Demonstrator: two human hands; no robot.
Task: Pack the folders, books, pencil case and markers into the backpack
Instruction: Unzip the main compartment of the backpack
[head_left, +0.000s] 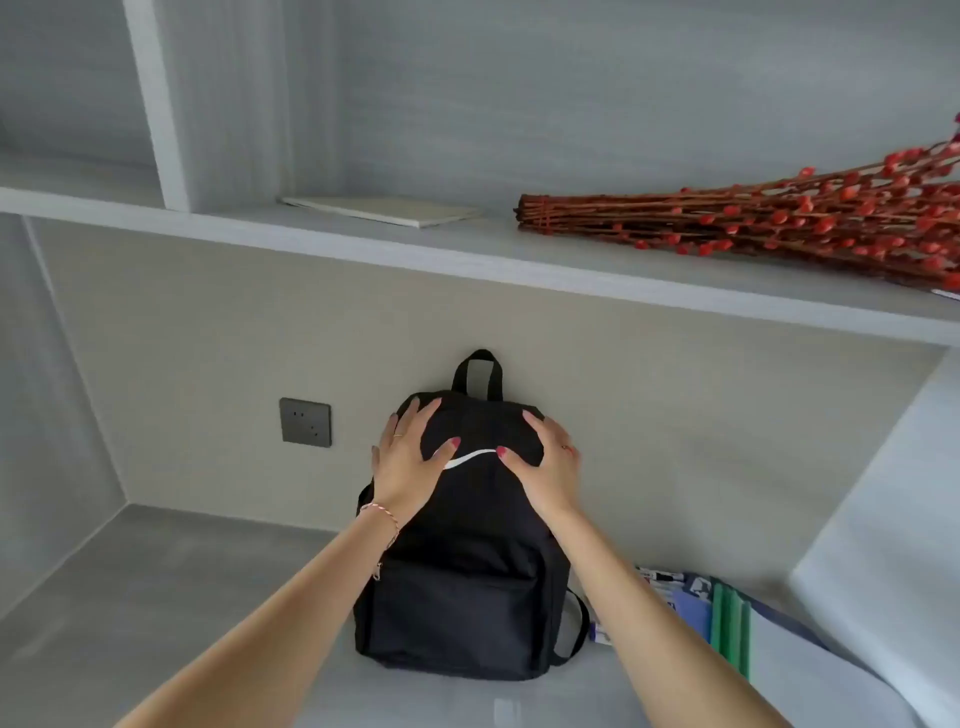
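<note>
A black backpack (457, 597) stands upright on the grey desk (156, 597), leaning against the back wall, its top handle up. My left hand (410, 457) lies spread on its upper left corner. My right hand (545, 457) lies on the upper right corner, fingers spread over the fabric. Both press flat on the top of the bag. To the right of the bag lie a blue folder (688, 613), green folders (730, 629) and a pack of markers (660, 579), partly hidden by my right forearm.
A shelf (363, 244) runs above the desk, holding a thin white booklet (384, 209) and a bundle of red-budded twigs (753, 223). A dark wall socket (305, 422) sits left of the bag. A white panel (883, 545) closes the right side.
</note>
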